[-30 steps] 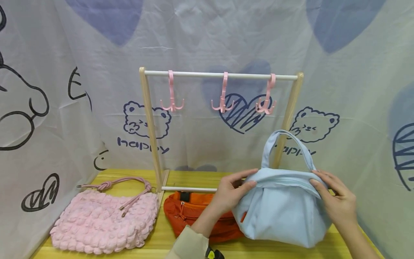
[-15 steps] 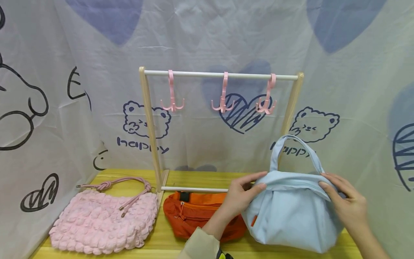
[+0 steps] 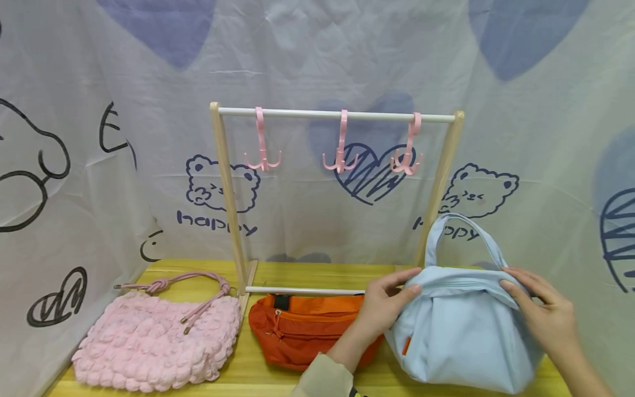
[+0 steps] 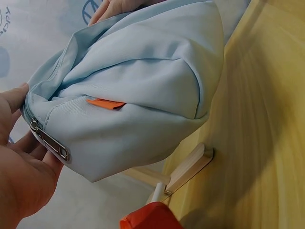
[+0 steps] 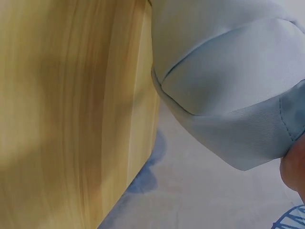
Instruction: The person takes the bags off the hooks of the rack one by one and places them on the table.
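A light blue handbag [image 3: 466,331] with a looped top handle [image 3: 461,218] and a small orange side tag [image 4: 106,103] is held between both hands. My left hand [image 3: 384,303] pinches its upper left corner, thumb in front, close to the zipper pull [image 4: 49,140]. At the upper right corner my right hand [image 3: 545,309] pinches the fabric by the zipper edge. In the left wrist view the bag's underside is tilted off the wooden tabletop [image 4: 257,119]. The right wrist view shows only a fingertip of the right hand beside the bag.
An orange-red waist bag [image 3: 307,336] lies left of the blue bag, partly behind my left forearm. Further left lies a pink puffy handbag [image 3: 159,342] with a knotted strap. Behind them stands a wooden rack [image 3: 228,187] with three pink hooks [image 3: 341,149] on its white bar.
Both hands have carried the blue handbag to the right and slightly down, uncovering more of the orange-red waist bag. Both hands keep their hold. The pink bag and rack stay put.
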Demonstrator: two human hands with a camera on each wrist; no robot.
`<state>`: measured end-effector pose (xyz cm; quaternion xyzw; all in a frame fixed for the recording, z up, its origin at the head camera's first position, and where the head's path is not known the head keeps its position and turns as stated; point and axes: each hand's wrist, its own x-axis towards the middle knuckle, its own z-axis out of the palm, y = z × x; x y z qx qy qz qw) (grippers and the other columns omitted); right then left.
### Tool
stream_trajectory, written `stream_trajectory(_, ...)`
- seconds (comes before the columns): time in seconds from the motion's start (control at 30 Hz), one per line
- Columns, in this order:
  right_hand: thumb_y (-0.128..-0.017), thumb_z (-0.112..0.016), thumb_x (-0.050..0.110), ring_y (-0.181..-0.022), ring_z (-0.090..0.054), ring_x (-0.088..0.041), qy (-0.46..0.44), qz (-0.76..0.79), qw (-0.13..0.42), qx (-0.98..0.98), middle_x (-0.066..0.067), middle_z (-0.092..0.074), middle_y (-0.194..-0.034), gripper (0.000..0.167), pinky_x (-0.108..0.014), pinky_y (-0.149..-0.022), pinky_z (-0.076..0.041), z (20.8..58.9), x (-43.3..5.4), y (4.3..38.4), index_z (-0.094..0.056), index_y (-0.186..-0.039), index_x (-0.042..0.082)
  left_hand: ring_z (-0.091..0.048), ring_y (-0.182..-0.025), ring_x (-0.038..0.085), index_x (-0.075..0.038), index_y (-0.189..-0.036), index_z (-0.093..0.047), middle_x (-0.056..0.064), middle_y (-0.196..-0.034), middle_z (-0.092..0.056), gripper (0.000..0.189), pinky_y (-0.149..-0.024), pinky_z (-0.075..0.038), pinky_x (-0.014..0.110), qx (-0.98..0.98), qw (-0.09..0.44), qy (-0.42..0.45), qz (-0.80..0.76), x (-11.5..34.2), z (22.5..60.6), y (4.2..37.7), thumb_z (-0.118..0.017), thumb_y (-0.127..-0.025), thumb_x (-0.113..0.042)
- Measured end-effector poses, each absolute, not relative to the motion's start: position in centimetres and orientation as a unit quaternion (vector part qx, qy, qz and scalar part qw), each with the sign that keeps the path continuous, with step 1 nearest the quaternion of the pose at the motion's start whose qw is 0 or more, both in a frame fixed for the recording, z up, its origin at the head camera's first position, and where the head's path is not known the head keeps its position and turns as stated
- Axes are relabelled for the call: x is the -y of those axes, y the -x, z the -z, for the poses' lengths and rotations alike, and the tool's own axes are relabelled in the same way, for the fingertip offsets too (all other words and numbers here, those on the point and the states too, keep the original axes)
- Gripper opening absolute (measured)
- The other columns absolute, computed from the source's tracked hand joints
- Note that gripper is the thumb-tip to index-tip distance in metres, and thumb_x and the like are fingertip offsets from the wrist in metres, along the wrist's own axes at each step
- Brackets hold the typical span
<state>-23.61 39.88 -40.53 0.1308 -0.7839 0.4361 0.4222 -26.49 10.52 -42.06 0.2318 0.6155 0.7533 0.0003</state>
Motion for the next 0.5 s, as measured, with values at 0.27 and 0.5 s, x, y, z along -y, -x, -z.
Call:
stream_trajectory(0.27,-0.081,-0.076,-0.021,-0.111,-0.064,0.005,-0.104,-0.433,0.395,0.803,0.023,-0.073,-0.114,0.033,-0.007,-0.094,-0.046,40.7,-41.1,23.7,-0.076,-0.112,-0.009,-0.069,-0.099,0.004,-0.017,-0.132,-0.074,-0.002,-0.126,-0.073,0.033,-0.088,-0.055,0.019,-0.626,0.011,-0.224,-0.747,-11.5,42.8,26.5,-0.073,-0.099,-0.016)
stream_trajectory(0.5,-0.091,-0.077,-0.003,-0.108,-0.059,0.015,-0.067,-0.426,0.348,0.832,0.031,-0.069,-0.112,0.027,-0.001,-0.089,-0.042,41.2,-42.8,24.0,-0.078,-0.118,0.000,-0.069,-0.097,0.003,-0.019,-0.133,-0.074,-0.006,-0.124,-0.072,0.033,-0.084,-0.054,0.017,-0.625,0.044,-0.215,-0.749,-12.5,43.4,26.3,-0.072,-0.100,-0.017)
